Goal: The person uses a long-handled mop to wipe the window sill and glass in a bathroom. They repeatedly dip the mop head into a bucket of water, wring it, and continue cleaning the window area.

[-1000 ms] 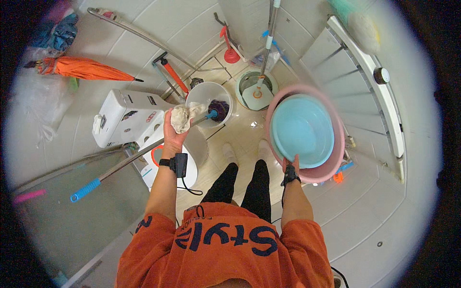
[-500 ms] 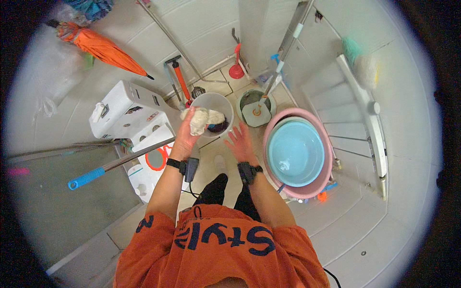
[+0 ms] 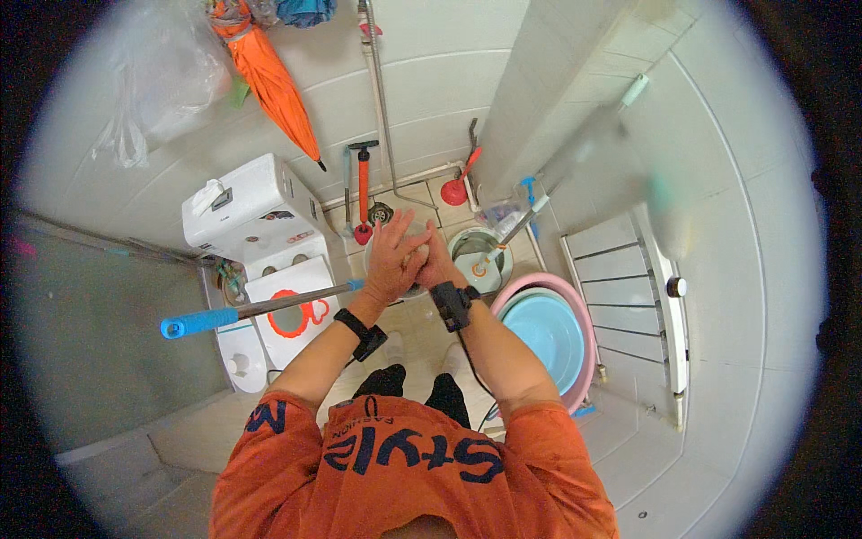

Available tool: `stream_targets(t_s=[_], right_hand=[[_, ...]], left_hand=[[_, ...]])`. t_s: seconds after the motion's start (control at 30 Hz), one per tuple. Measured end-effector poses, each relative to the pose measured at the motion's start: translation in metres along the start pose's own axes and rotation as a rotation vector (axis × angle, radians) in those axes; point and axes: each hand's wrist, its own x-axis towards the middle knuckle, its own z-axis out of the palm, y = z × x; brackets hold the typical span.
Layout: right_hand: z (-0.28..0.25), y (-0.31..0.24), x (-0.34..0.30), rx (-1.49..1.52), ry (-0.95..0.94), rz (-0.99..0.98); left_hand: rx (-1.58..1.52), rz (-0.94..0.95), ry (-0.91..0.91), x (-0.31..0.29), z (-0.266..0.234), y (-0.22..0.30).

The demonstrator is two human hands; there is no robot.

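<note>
My left hand and my right hand meet above a pale bucket. The left fingers are stretched out and spread. My right hand lies against the left one, fingers extended and partly hidden. No cloth shows in either hand, and the hands cover most of the bucket's inside. A pole with a blue grip slants in from the left, its far end near my left wrist.
Right of the bucket stands a second bucket with a pole in it. Farther right, a blue basin sits inside a pink basin. A white toilet-shaped unit is at left; a red-handled pump and a plunger stand behind.
The whitish cloth has left my left hand and is out of sight. My two hands have come together over the bucket. The view has shifted, and the blue-gripped pole sits differently.
</note>
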Motion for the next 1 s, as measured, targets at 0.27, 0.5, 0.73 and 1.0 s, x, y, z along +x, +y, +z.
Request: stream_targets(t_s=[0.27, 0.5, 0.73, 1.0], right_hand=[[-0.027, -0.009, 0.057, -0.043, 0.099, 0.099], [-0.023, -0.012, 0.066, -1.771, -0.139, -0.621], [0.012, -0.009, 0.072, -1.525, 0.22, -0.525], [0.017, -0.018, 0.075, -1.943, 0.407, -0.545]], left_hand=[[0.005, 0.084, 0.17, 0.021, 0.006, -0.029], [-0.014, -0.157, 0.228, 0.033, 0.022, -0.047], [-0.097, -0.628, 0.355, 0.058, 0.03, -0.047], [0.007, -0.702, 0.143, 0.064, 0.026, -0.07]])
